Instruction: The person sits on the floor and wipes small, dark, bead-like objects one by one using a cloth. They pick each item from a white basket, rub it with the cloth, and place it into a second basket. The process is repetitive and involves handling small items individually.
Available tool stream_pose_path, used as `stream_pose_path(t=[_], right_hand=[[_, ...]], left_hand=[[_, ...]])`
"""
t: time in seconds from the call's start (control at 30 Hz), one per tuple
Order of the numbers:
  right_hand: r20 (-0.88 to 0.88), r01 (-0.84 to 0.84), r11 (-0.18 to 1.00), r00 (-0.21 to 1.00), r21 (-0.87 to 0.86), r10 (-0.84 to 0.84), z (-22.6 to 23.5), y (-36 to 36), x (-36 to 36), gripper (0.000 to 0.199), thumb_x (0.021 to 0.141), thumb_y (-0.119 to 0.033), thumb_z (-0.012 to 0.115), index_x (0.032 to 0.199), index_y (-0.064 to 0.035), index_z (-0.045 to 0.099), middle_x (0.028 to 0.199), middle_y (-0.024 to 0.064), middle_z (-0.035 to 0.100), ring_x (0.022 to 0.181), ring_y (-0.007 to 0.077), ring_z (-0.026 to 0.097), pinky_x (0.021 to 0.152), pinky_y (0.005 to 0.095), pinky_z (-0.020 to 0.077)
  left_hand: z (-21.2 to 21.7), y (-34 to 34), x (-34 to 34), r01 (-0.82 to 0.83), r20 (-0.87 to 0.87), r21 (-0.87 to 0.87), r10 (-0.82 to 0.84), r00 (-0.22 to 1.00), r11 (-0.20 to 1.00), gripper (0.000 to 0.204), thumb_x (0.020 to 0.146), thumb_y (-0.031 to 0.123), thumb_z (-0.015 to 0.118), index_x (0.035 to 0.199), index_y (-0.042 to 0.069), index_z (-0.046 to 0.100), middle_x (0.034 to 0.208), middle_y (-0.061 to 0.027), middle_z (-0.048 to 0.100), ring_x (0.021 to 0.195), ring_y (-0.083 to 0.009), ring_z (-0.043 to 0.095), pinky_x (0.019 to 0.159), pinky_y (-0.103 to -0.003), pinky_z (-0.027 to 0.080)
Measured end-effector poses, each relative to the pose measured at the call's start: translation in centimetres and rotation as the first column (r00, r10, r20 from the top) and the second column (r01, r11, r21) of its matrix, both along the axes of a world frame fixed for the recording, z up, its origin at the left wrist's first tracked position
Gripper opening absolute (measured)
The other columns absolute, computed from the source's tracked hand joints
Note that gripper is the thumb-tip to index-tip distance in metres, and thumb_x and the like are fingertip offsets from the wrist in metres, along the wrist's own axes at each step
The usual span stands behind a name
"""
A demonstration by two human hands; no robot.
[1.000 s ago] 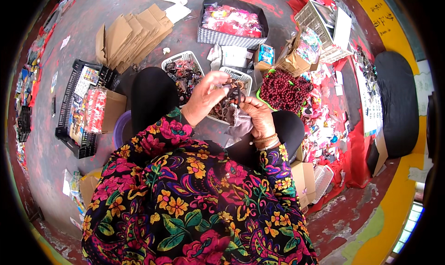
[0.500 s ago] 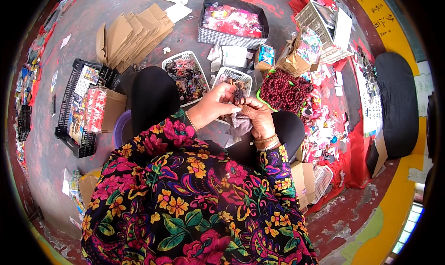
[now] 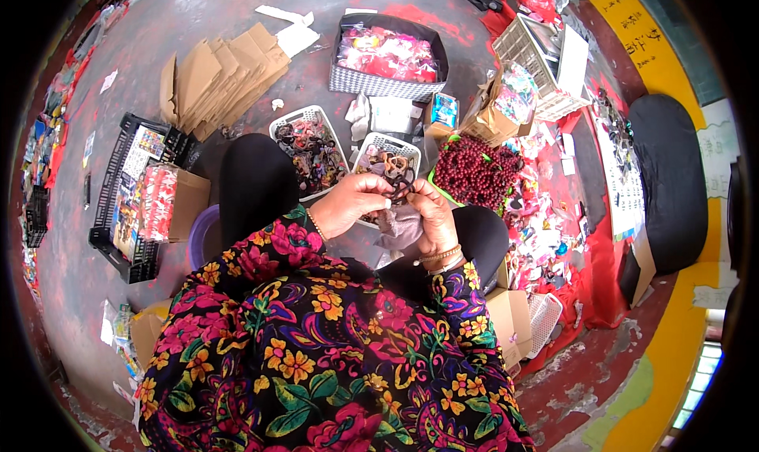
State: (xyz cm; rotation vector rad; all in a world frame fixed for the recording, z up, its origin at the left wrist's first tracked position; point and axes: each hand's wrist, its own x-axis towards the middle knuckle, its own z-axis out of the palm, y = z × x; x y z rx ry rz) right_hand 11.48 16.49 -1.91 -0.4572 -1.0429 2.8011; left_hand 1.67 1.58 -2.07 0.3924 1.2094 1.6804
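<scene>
In front of me, above a small white basket [image 3: 417, 153], both hands pinch a dark looped band [image 3: 402, 186] that looks like a hair tie. My left hand [image 3: 349, 205] holds its left side between thumb and fingers. My right hand [image 3: 434, 217] has the right side pinched near the fingertips. A greyish-mauve cloth [image 3: 399, 224] hangs just below the fingers; whether a hand grips it, I cannot tell. Brown and dark bands [image 3: 386, 166] lie in the small basket, partly hidden by my hands. Left of it, a larger white basket [image 3: 338, 148] is full of mixed coloured hair ties [image 3: 308, 145].
Dark red beads [image 3: 481, 167] fill a green-rimmed tray at the right. Beyond stand a checked bin [image 3: 371, 82] of pink packets and an open carton [image 3: 484, 124]. Folded cardboard [image 3: 217, 77], a black crate [image 3: 101, 235] and a purple basin [image 3: 204, 239] are at the left.
My hands have drawn slightly apart, with the dark band now showing as a loop between them. The right hand has turned more upright. The whole view has shifted a little.
</scene>
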Motion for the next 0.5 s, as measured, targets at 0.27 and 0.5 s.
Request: stream_pose_path(t=[0.27,0.5], right_hand=[[-0.061,0.028,0.999,0.998,0.026,-0.026,-0.4,-0.4,0.0,0.007,0.080,-0.005,0.058,0.087,-0.0052,0.055,0.074,0.0023,0.057,0.066,0.0108,0.054,0.065,0.0235,0.0458],[-0.088,0.069,0.997,0.994,0.020,-0.067,-0.5,-0.1,0.2,0.009,0.084,-0.014,0.057,0.083,-0.0052,0.056,0.071,0.0043,0.058,0.064,0.0112,0.055,0.061,0.0233,0.0450]], left_hand=[[-0.4,0.1,0.5,0.116,-0.072,0.046,-0.113,0.991,0.992,0.015,0.076,-0.006,0.050,0.089,0.003,0.054,0.085,0.0003,0.053,0.080,-0.0077,0.049,0.071,-0.021,0.038],[-0.6,0.3,0.6,-0.017,-0.027,0.117,0.020,0.999,0.993,0.014,0.072,-0.005,0.051,0.083,0.003,0.055,0.085,-0.0027,0.056,0.081,-0.0105,0.051,0.074,-0.023,0.038]])
